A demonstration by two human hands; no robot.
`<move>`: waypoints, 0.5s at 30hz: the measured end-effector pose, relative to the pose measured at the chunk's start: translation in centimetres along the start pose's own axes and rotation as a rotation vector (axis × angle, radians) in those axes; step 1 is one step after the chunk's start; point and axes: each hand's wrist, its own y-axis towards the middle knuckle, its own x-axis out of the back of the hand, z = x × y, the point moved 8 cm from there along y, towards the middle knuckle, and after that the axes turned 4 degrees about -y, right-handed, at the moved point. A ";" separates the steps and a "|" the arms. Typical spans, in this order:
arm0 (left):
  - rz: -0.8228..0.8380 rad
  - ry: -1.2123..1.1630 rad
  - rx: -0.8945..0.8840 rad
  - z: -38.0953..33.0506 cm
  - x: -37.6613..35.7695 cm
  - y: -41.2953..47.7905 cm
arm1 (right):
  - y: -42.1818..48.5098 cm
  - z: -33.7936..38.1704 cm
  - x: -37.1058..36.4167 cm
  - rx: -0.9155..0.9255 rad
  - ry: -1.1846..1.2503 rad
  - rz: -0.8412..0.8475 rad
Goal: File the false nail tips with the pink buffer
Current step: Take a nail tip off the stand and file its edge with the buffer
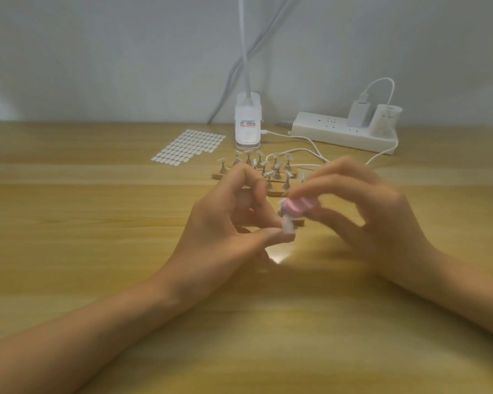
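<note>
My left hand [225,223] pinches a clear false nail tip [287,225] between thumb and fingers, on a small stand whose base shows at the thumb. My right hand [362,211] grips the pink buffer [296,207] with curled fingers, its end resting on top of the nail tip. The right hand is blurred. Behind the hands, several more nail tips on small stands [268,166] sit on wooden strips on the table.
A sheet of white adhesive tabs [188,147] lies at the back left. A white clip lamp base [248,123] stands at the back centre, and a white power strip [345,132] with a charger and cables at the back right. The wooden table [97,223] spreads all around.
</note>
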 end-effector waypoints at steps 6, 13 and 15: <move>0.002 -0.038 0.005 0.0 -0.1 0.0 | -0.2 1.2 -0.5 0.089 0.020 0.022; 0.016 -0.059 0.006 0.0 -0.2 0.0 | -0.2 1.1 -0.2 0.092 0.041 0.003; 0.011 -0.075 0.013 0.1 -0.1 -0.1 | 0.0 -0.1 -0.1 0.039 -0.022 0.007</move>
